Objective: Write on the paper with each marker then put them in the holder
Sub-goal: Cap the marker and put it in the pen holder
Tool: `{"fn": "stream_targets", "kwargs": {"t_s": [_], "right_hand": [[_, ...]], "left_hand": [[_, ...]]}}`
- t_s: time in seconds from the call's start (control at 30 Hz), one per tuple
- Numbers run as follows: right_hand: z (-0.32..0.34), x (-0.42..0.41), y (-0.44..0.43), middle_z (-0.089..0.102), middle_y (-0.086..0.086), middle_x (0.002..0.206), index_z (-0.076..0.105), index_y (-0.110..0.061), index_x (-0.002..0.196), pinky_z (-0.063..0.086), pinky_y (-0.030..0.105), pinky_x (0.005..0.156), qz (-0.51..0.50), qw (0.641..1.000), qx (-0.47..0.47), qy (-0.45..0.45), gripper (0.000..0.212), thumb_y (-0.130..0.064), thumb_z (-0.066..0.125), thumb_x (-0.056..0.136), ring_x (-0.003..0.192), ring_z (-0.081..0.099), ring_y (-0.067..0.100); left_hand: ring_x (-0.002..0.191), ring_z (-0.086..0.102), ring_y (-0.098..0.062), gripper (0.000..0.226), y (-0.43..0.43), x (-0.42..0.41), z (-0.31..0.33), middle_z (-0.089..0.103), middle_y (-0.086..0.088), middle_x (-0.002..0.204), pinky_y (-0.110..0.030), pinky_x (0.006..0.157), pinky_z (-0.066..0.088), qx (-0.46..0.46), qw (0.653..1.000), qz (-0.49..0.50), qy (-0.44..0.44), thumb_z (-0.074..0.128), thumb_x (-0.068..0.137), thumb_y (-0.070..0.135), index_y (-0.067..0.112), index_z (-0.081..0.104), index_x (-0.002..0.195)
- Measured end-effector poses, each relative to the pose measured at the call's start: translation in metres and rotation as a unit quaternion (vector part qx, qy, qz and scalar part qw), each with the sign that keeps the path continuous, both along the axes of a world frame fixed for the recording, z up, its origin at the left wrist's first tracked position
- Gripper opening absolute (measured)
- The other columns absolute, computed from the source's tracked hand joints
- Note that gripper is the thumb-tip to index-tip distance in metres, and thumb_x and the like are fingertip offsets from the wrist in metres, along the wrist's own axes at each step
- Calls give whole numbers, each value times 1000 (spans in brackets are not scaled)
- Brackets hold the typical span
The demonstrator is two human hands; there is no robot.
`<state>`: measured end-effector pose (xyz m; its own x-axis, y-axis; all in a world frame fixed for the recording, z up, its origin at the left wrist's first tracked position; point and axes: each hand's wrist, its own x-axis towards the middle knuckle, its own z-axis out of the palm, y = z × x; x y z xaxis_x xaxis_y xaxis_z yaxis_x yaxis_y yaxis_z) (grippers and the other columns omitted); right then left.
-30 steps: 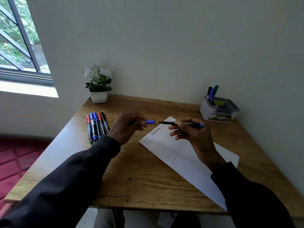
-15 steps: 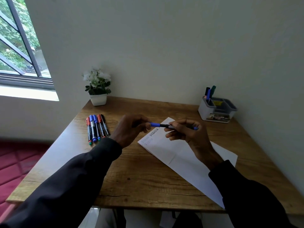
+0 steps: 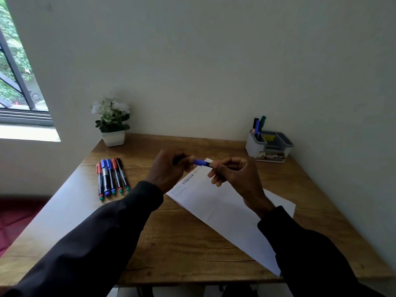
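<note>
While fast in left grip (image 3: 169,171) and right grip (image 3: 234,174), blue marker (image 3: 201,162) above paper (image 3: 225,211); other markers (image 3: 258,125) upright in holder (image 3: 252,146)

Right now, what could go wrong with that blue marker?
The blue marker hangs between the left hand and the right hand, right above the paper. If it is not capped tight, the tip could blot the writing. The holder stands far back on the right, so a hasty reach might tip it.

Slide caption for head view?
Left hand and right hand hold a blue-capped marker over the paper; five markers lie left, others in holder.
</note>
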<state>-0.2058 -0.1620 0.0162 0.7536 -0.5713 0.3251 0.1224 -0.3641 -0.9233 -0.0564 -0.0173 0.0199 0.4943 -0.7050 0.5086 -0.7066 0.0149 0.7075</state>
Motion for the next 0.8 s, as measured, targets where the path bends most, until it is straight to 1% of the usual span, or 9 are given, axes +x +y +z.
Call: {"fn": "stream_targets", "kwargs": {"t_s": [0.1, 0.17, 0.23, 0.3, 0.37, 0.47, 0.57, 0.67, 0.8], "right_hand": [[4, -1, -15, 79, 1, 79, 75, -14, 96, 61, 28, 62, 20, 994, -73, 81, 5, -17, 72, 93, 66, 75, 20], [8, -1, -25, 79, -3, 78, 76, -11, 98, 59, 22, 62, 19, 988, -111, 101, 10, -19, 73, 92, 66, 75, 13], [13, -1, -38, 76, -12, 74, 78, -12, 93, 54, 18, 60, -2, 983, -150, 105, 9, -20, 76, 91, 63, 70, 4], [18, 1, -54, 73, -16, 73, 77, -20, 86, 56, 25, 62, -46, 978, -181, 94, 2, -22, 78, 88, 64, 67, 1], [19, 3, -75, 74, -10, 78, 77, -18, 85, 57, 30, 69, -88, 977, -183, 62, 3, -21, 77, 87, 70, 69, 4], [24, 1, -111, 70, -7, 73, 72, -14, 83, 54, 22, 64, -152, 972, -176, 40, 8, -13, 75, 91, 64, 66, -1], [36, -5, -148, 73, 2, 73, 74, -12, 82, 58, 27, 62, -242, 954, -173, 23, 7, -13, 77, 88, 61, 68, 8], [52, -9, -182, 75, 3, 78, 76, -7, 87, 62, 30, 68, -319, 930, -183, 20, 8, -15, 77, 87, 68, 72, 12], [64, -2, -210, 74, 9, 80, 76, -2, 91, 59, 25, 70, -339, 923, -180, 45, 13, -13, 80, 85, 71, 71, 18]], "left_hand": [[70, 67, -11, 14, -12, 4, 10, 69, -1, 77, -17, 65, 54, -1, 999, -37, 35, 60, 92, 17, 7, 71, 92], [72, 69, -16, 17, -23, 5, 17, 72, -4, 80, -24, 67, 57, -11, 996, -46, 75, 63, 90, 22, 8, 71, 94], [74, 69, -18, 18, -39, 2, 25, 73, -11, 83, -23, 68, 57, -43, 989, -51, 130, 65, 89, 21, 5, 72, 93], [74, 68, -12, 19, -57, -4, 30, 73, -15, 87, -17, 68, 55, -69, 979, -54, 184, 66, 90, 18, 1, 72, 95], [75, 67, -11, 20, -71, -7, 32, 74, -16, 90, -15, 68, 54, -78, 972, -54, 213, 67, 90, 18, 1, 73, 98], [84, 70, -20, 20, -84, -3, 30, 74, -16, 92, -17, 75, 56, -74, 969, -61, 228, 68, 89, 20, 4, 74, 100], [87, 70, -25, 18, -88, 4, 28, 74, -16, 93, -17, 74, 56, -73, 967, -59, 238, 67, 89, 19, 5, 74, 98], [90, 69, -30, 14, -89, 11, 24, 74, -15, 95, -16, 72, 56, -69, 968, -48, 235, 67, 89, 16, 5, 74, 94], [85, 69, -22, 14, -83, 16, 20, 73, -16, 95, -13, 70, 54, -55, 974, -37, 218, 64, 91, 13, 4, 73, 94]]}}
